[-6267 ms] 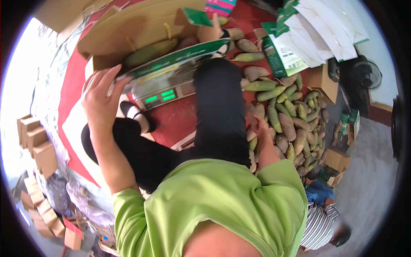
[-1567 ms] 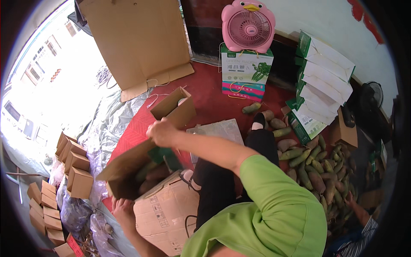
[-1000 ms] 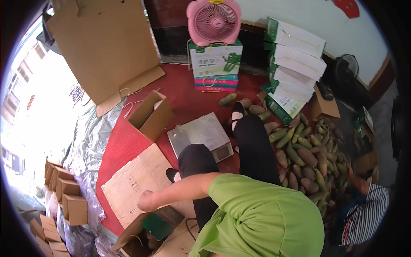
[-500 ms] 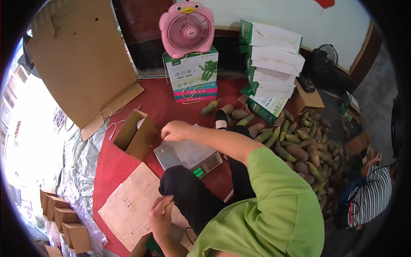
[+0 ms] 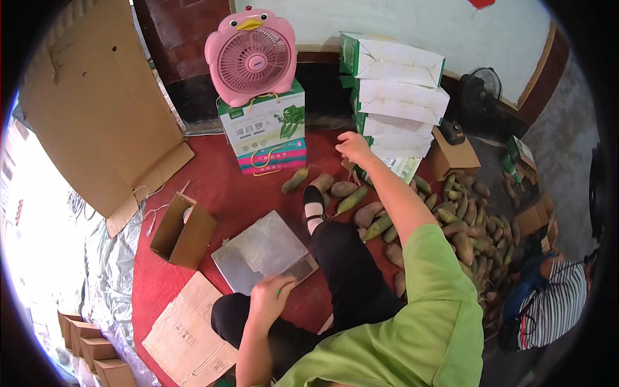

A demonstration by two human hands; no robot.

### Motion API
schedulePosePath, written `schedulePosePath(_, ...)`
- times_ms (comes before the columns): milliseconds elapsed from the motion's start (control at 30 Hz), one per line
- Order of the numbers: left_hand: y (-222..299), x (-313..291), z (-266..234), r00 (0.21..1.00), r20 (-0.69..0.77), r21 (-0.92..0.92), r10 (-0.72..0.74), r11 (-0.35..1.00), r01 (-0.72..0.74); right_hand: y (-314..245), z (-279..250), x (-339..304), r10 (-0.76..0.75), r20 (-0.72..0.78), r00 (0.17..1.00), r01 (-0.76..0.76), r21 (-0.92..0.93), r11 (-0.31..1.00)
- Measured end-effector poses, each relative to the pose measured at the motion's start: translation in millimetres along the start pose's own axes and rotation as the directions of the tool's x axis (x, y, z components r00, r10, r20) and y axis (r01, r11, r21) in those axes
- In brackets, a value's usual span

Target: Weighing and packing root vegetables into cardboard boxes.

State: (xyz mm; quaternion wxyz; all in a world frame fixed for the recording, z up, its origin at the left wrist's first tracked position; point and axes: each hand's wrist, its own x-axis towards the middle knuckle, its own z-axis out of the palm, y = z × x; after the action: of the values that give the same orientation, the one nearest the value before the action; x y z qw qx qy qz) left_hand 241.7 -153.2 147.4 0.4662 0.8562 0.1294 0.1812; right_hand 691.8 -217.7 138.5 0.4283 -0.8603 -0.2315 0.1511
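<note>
My right hand [image 5: 353, 148] is stretched out beside the stack of white and green cartons [image 5: 401, 97], fingers loosely bent and slightly apart, nothing visible in them. My left hand [image 5: 267, 300] hovers over the near edge of a flat weighing scale [image 5: 261, 248]; its fingers point right, apart, and no object shows in them. A glint of green display light appears by those fingers, the rest of the display being covered. On the scale's metal top lies a grey, sheet-like patch. Green radishes [image 5: 351, 200] and brownish, soil-coated ones lie heaped right of my leg.
An open brown box [image 5: 186, 232] stands left of the scale, near flattened cardboard [image 5: 187, 332]. A pink fan [image 5: 253, 58] sits on a carton [image 5: 264, 122]. Small brown boxes [image 5: 97, 348] line the lower left. Another person in stripes [image 5: 554, 303] is at the right.
My right hand has left the scale and swung far right to the carton stack. My left hand has risen from beside my knee to the scale's near edge. The view has shifted.
</note>
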Motion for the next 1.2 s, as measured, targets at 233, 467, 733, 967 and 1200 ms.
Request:
schedulePosePath(233,-19.6,2.1,0.3,0.986,-0.06,0.216,-0.156,0.962,0.165,-49.9,-65.1,35.9,-0.426,-0.38,0.821,0.05,-0.695,0.717)
schedulePosePath(467,-31.9,13.9,-1.4,0.961,-0.086,0.359,-0.263,0.891,0.276,-110.1,-119.8,110.5,-0.725,-0.292,0.624,0.092,-0.894,0.439)
schedulePosePath(733,-48.0,30.6,2.8,0.927,-0.007,0.445,-0.375,0.829,0.339,-121.7,-146.1,178.4,-0.697,-0.137,0.704,0.016,-0.978,0.209)
schedulePosePath(967,-48.9,45.9,4.5,0.914,0.004,0.402,-0.405,0.838,0.369,-89.9,-141.4,189.1,-0.658,-0.09,0.748,-0.007,-0.992,0.128)
schedulePosePath(1200,-52.9,54.4,7.1,0.908,0.003,0.379,-0.419,0.841,0.387,-76.0,-137.6,189.6,-0.71,-0.087,0.699,-0.01,-0.994,0.112)
